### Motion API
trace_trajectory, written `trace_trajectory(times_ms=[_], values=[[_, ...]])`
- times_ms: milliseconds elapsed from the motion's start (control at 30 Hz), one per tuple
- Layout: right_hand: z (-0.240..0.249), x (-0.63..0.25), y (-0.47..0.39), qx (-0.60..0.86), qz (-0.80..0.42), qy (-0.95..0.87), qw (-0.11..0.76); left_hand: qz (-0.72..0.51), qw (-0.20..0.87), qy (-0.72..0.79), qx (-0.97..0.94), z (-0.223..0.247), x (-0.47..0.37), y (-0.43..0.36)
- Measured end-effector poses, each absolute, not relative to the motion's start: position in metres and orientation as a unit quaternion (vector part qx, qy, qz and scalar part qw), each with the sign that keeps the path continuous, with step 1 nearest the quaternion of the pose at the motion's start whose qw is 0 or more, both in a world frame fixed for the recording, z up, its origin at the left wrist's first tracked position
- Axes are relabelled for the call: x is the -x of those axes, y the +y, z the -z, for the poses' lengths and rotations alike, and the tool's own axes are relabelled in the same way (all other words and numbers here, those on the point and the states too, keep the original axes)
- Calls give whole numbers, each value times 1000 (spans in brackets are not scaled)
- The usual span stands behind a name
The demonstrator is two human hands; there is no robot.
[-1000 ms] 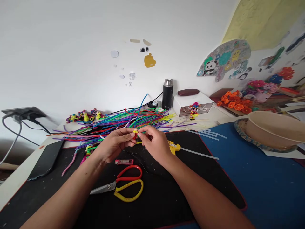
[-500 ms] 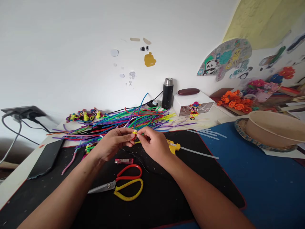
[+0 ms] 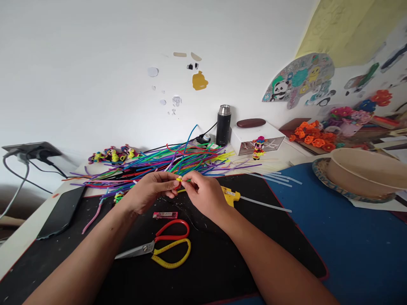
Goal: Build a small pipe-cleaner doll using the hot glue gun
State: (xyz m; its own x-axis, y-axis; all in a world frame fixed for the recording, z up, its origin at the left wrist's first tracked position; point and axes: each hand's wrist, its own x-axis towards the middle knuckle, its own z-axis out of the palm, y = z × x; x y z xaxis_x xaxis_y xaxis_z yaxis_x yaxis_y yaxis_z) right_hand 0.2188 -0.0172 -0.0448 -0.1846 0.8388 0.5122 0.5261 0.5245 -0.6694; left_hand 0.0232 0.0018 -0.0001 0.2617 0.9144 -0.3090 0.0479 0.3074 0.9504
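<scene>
Left hand [image 3: 152, 192] and right hand [image 3: 206, 192] on one small yellow piece [image 3: 179, 179]

Piece mostly covered by fingertips — its shape can't be made out. Glue gun [image 3: 231, 195] part hidden behind the right hand, one glue stick [image 3: 267, 204] jutting out. One colourful figure [image 3: 118, 197] half masked by the left forearm [image 3: 95, 241]. Bowl [image 3: 349, 169] cut off at right edge.

Counts: one pair of scissors [image 3: 146, 248], one pink lighter [image 3: 165, 215], one flask [image 3: 224, 129]; one standing figure [image 3: 258, 148] before the white box [image 3: 270, 130], three clustered figures [image 3: 113, 156] back left. Pipe cleaners [image 3: 152, 165] behind — too tangled to number.

Hands meet above the black mat [image 3: 216, 262], thumbs and forefingers pinched on the piece between them; left's lower fingers loosely curled, right's folded in.
</scene>
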Motion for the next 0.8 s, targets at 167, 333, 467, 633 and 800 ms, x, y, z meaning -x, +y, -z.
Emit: trace_trajectory(times_ms=[167,333,467,633,800], values=[[45,-217,-19,459,-174,-752,440,-342,636,504,-473,1,-25,0],[45,-217,-19,459,-169,-756,434,-339,640,499,-475,1,-25,1],[44,-218,-20,459,-175,-756,432,-334,643,498,-478,1,-25,1],[43,-216,-21,480,-177,-750,420,-332,643,494,-481,0,-29,0],[45,-215,-20,491,-154,-753,411,-342,651,492,-466,4,-31,0]])
